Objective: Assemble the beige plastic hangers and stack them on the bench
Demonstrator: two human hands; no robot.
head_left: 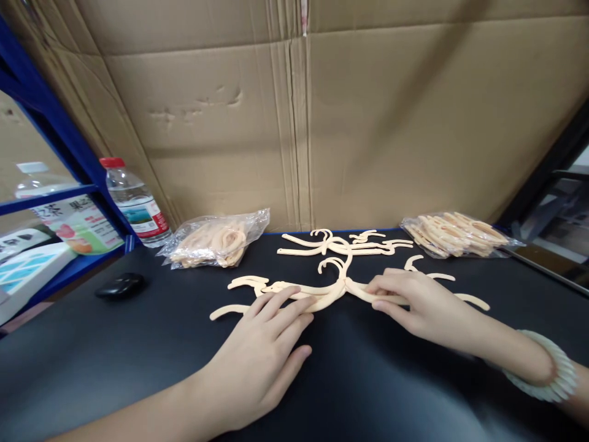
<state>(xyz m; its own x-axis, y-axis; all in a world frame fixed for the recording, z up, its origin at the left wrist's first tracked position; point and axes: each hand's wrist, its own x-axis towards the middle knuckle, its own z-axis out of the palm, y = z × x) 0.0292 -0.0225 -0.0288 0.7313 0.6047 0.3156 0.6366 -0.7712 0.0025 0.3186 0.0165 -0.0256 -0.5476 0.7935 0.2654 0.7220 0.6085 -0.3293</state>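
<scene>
Beige clothes hangers (pixel 338 296) lie in front of me on the black tabletop, partly overlapping, with their hooks pointing away from me. My left hand (pixel 264 350) rests flat over the left arms of these hangers, its fingers stretched out and slightly apart. On the other side, my right hand (pixel 426 304) pinches a right-hand hanger arm between thumb and fingers. Both hands cover parts of the hangers, so how many overlap I cannot tell. Just behind them lie more loose beige hangers (pixel 309 245), flat on the table.
Clear plastic bags of beige hangers stand at the back left (pixel 209 242) and back right (pixel 453 233). A black mouse (pixel 120 285) and a red-capped water bottle (pixel 138 205) are at the left, beside a blue shelf frame (pixel 57 144). A cardboard wall (pixel 221 123) closes off the back.
</scene>
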